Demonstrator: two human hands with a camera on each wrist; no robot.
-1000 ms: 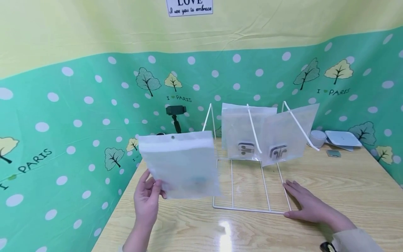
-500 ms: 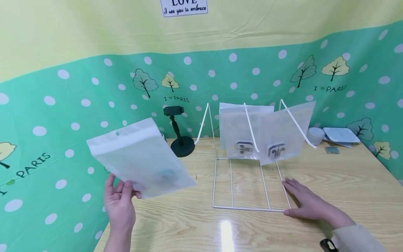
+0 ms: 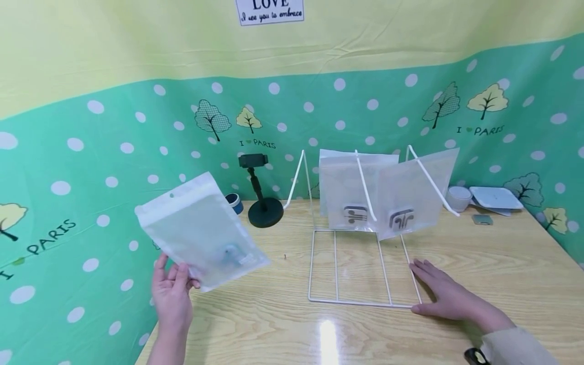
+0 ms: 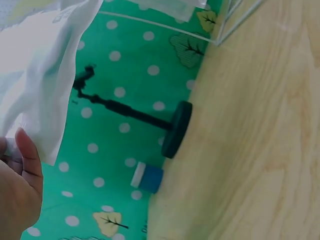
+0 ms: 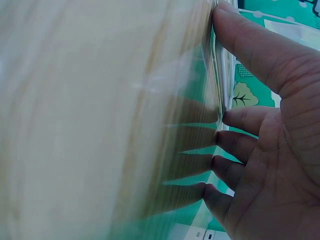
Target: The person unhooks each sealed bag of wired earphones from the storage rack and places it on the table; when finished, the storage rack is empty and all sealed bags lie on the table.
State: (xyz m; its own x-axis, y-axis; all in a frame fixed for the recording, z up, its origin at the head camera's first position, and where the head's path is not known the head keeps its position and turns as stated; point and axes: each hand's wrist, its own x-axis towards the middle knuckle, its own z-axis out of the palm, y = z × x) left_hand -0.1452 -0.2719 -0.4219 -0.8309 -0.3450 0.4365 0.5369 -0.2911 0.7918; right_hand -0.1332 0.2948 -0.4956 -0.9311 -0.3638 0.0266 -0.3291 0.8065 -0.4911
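Note:
My left hand [image 3: 172, 299] pinches a frosted white zip bag [image 3: 191, 223] by its lower left edge, thumb in front. The bag is tilted in the air left of the rack, and a small bluish item [image 3: 233, 253] shows through near its bottom. Fingers spread, my right hand [image 3: 440, 294] rests on the table, fingertips at the right side of the white wire rack [image 3: 362, 303]. Two more zip bags hang on the rack's prongs, a middle bag [image 3: 347, 190] and a right bag [image 3: 412, 190], each with a picture of earphones on it.
A black phone stand [image 3: 265, 213] and a blue tub [image 3: 234, 203] stand at the back left. White cup [image 3: 458, 197], white tray [image 3: 496, 197] and small grey-green rectangle [image 3: 482, 219] lie at the back right. The rack's left prong [image 3: 295, 177] juts forward, bare.
My left hand has moved left with the zip bag, away from the rack's front, and the bag has tilted. My right hand has stayed at the rack's base.

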